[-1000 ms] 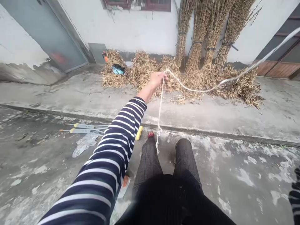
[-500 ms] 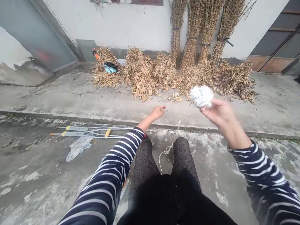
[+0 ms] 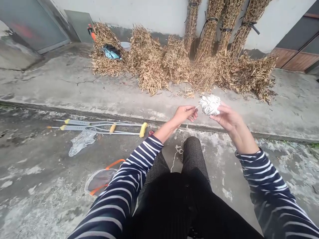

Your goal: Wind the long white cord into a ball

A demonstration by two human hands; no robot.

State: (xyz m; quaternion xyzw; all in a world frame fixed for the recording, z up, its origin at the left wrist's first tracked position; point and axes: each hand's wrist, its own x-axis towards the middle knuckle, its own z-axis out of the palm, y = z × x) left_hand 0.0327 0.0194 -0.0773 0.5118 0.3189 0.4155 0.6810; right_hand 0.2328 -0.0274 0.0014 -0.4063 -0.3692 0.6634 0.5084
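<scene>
In my right hand (image 3: 228, 118) is a ball of white string (image 3: 210, 105), gripped from its right side and held up in front of me. My left hand (image 3: 184, 115) is just left of the ball, with thumb and forefinger pinched on a short stretch of the string at the ball's edge. A loose tangle of white string (image 3: 178, 150) lies on the ground between my legs, and a strand trails from it towards me. Whether that strand joins the ball cannot be seen.
Crutches (image 3: 104, 127) lie on the ground at left beside a crumpled clear plastic bag (image 3: 82, 142). A clear bag with orange trim (image 3: 101, 179) is near my left arm. Past the concrete step (image 3: 119, 94), dried plant heaps (image 3: 152, 66) and tied upright bundles (image 3: 209, 30) line the wall.
My left hand has moved right and up to the ball and now pinches the string. The ball stays in my right hand, slightly shifted left. The view has tilted down.
</scene>
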